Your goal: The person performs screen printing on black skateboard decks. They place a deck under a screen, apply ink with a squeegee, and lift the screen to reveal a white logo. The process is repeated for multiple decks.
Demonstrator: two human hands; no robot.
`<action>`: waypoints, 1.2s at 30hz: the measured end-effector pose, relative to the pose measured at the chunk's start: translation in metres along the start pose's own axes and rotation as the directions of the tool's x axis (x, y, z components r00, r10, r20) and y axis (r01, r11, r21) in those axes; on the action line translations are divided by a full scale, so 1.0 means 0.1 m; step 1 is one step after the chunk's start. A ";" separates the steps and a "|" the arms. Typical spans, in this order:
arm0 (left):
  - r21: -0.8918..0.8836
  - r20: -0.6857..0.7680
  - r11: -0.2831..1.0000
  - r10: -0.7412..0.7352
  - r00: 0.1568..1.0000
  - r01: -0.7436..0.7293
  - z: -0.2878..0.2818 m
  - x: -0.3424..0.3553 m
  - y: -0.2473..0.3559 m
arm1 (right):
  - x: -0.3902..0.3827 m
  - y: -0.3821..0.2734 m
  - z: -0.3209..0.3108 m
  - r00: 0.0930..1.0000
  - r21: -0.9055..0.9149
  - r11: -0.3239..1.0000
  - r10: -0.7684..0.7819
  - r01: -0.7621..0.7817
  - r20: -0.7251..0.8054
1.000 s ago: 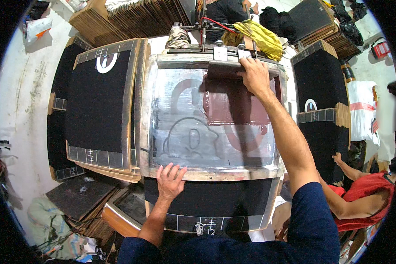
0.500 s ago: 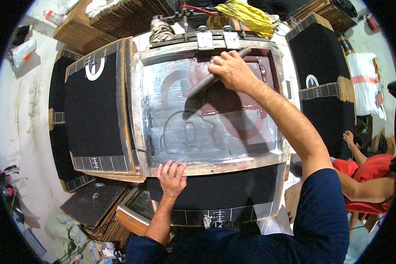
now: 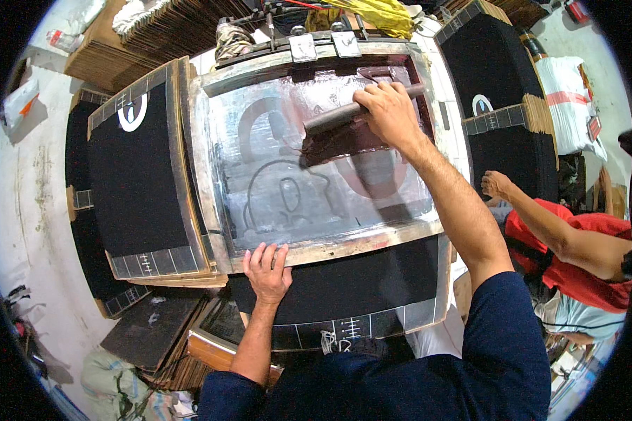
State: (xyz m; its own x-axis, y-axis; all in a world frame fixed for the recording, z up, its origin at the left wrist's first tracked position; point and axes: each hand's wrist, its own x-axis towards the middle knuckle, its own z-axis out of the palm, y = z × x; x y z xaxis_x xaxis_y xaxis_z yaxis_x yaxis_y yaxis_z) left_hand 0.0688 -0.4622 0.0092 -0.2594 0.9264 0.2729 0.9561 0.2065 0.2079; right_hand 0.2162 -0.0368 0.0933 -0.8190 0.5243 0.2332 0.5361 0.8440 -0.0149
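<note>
The right hand (image 3: 390, 116) was wrapped around the top of a dark scraper (image 3: 333, 121), its fingers bent and drawn close together over the bar. The scraper was tilted, its longer free end reaching out to the left of that hand and its other end showing a little way past the fingers on the right. Dark red-brown ink (image 3: 351, 144) lay just below the bar, on the near side of the hand, and more of it smeared the screen (image 3: 267, 203) beyond. To the left of and nearer than the right hand, that pale screen bore grey arcs and a rounded outline.

The left hand (image 3: 267, 272) lay with its fingers a little spread on the near edge of the wooden frame (image 3: 358, 245), thumb apart from them. Below the frame, to the right of the left hand, was a board covered with black cloth (image 3: 358, 284). Farther left of this hand stood a stack of boards (image 3: 198, 175) topped with black cloth, a white arc (image 3: 132, 112) near its far end.

Past the right hand, two clamps (image 3: 347, 44) gripped the frame's far edge, with a yellow cloth (image 3: 379, 17) behind them. Well to the right of it, a co-worker in red (image 3: 586, 231) held a hand (image 3: 496, 184) above black cloth.
</note>
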 end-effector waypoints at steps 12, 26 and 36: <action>-0.021 0.009 1.000 0.009 1.000 -0.009 0.01 -0.03 0.00 | -0.24 -0.31 0.13 0.991 0.075 0.989 0.130 -0.127 -0.038; 0.018 0.009 1.000 0.007 1.000 -0.007 0.01 -0.03 -0.01 | -0.08 -0.29 0.34 0.960 -0.029 0.981 0.182 -0.192 -0.211; 0.025 0.015 1.000 0.002 1.000 -0.002 0.01 -0.03 0.00 | 0.81 0.15 0.55 0.946 -0.044 0.982 0.164 -0.183 -0.279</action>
State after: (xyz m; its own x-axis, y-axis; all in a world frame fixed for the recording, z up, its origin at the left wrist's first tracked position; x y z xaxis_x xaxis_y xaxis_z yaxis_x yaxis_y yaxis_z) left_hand 0.0693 -0.4646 0.0070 -0.2553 0.9314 0.2593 0.9599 0.2121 0.1833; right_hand 0.1461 0.0244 0.0586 -0.6298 0.6031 0.4896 0.6855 0.7279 -0.0149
